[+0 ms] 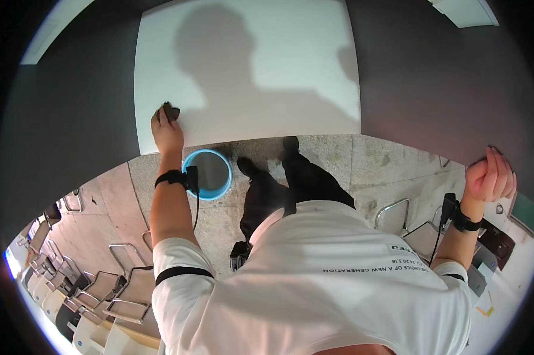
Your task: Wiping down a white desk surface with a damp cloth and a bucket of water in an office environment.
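Note:
My left hand (166,133) presses a small dark crumpled item (171,112), possibly a cloth, to the lower left part of a white board panel (302,113). A shadow of a head and shoulders falls across this panel. Dark board panels flank it on the left (71,115) and on the right (427,88). At the lower edge of the right dark panel is my right hand (491,177), its fingers curled; whether it holds anything is hidden. Both wrists wear black straps with a cabled device.
A light blue bucket (228,184) stands on the tiled floor below the left hand, beside my feet. Metal-framed chairs (127,288) and desks fill the lower left. More chairs (393,215) stand at the right. A green board (525,214) lies at the far right.

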{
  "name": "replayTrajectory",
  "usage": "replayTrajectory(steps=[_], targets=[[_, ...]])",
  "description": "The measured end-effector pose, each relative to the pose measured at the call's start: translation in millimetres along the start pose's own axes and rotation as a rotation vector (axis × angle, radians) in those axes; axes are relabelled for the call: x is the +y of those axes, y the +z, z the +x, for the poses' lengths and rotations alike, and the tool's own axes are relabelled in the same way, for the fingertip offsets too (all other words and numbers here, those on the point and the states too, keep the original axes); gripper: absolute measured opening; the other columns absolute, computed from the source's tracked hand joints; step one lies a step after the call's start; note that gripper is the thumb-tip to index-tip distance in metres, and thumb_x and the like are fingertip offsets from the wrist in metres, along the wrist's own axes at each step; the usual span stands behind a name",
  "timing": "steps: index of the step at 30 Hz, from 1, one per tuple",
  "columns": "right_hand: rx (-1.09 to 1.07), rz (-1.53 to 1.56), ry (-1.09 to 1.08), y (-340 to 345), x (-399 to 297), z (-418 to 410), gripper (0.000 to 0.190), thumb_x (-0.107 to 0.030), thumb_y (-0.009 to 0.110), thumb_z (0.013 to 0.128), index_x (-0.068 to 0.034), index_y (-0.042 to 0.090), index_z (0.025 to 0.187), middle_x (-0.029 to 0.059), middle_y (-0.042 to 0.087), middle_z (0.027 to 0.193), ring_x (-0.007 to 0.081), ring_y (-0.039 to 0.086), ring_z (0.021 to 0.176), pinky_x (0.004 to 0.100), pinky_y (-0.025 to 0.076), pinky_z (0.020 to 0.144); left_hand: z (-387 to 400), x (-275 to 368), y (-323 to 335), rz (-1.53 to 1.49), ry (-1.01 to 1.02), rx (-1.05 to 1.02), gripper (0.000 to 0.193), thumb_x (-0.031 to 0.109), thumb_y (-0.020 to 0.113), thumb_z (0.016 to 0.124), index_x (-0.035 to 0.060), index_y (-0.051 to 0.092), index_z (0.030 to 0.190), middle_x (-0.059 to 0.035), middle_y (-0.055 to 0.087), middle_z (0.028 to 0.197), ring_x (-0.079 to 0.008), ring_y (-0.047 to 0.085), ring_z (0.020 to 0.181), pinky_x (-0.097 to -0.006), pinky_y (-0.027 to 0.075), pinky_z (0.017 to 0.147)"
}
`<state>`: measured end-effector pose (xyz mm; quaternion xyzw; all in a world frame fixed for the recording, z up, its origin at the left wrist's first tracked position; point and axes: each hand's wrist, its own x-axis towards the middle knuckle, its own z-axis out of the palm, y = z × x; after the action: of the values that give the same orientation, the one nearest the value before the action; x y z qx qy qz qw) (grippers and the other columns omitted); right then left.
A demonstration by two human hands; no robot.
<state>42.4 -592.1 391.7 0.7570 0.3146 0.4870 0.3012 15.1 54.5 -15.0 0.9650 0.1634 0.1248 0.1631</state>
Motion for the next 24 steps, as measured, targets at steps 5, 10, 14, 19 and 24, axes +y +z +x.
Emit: replayTrajectory(steps=[5,10,14,19,24], targets=[[0.009,0.073,0.008,6.1,-2.1,2.3,0.017,-0.003,0.062,0.080,-0.013,0.075,0.078,-0.0026,0.075,0.083,0.0161,0.070,0.076,0.0300,0.049,0.076,-3.2,0.9,4.3,0.057,-0.039,0.042,0.042,0.023,0.055,0.100,0.0027,0.058,0.136,-0.0206,0.059,0.131,-0.0400,0.050,0.127,-0.0455,0.043,0.108],[-0.004,0.028,-0.022,6.8,-1.5,3.7,0.018,-0.004,0.060,0.080,-0.014,0.076,0.077,-0.0029,0.074,0.082,0.0161,0.070,0.075,0.0299,0.050,0.072,-14.2,4.5,4.0,0.181,0.004,0.047,0.041,0.031,0.056,0.101,0.0068,0.061,0.133,-0.0175,0.061,0.122,-0.0382,0.058,0.113,-0.0463,0.049,0.097],[0.005,-0.015,-0.039,7.5,1.1,0.8,0.019,-0.005,0.060,0.081,-0.015,0.076,0.077,-0.0033,0.074,0.083,0.0154,0.070,0.075,0.0299,0.050,0.070,-26.4,21.0,0.7,0.452,-0.035,0.024,0.039,0.034,0.058,0.099,0.0097,0.060,0.129,-0.0159,0.061,0.112,-0.0337,0.061,0.094,-0.0448,0.055,0.083],[0.046,0.010,-0.053,8.5,10.5,-7.8,0.019,-0.006,0.061,0.085,-0.016,0.076,0.080,-0.0043,0.074,0.084,0.0146,0.070,0.077,0.0293,0.049,0.071,-22.8,26.3,-5.7,0.367,-0.092,-0.038,0.035,0.038,0.056,0.099,0.0123,0.056,0.123,-0.0160,0.061,0.110,-0.0355,0.065,0.093,-0.0467,0.058,0.074],[0.057,0.093,-0.022,5.5,2.5,-10.0,0.018,-0.007,0.061,0.093,-0.015,0.074,0.085,-0.0060,0.075,0.087,0.0134,0.070,0.080,0.0295,0.046,0.080,-35.3,60.4,-6.6,0.344,-0.089,-0.253,0.026,0.035,0.052,0.100,0.0142,0.054,0.116,-0.0165,0.064,0.109,-0.0388,0.069,0.089,-0.0496,0.059,0.071]])
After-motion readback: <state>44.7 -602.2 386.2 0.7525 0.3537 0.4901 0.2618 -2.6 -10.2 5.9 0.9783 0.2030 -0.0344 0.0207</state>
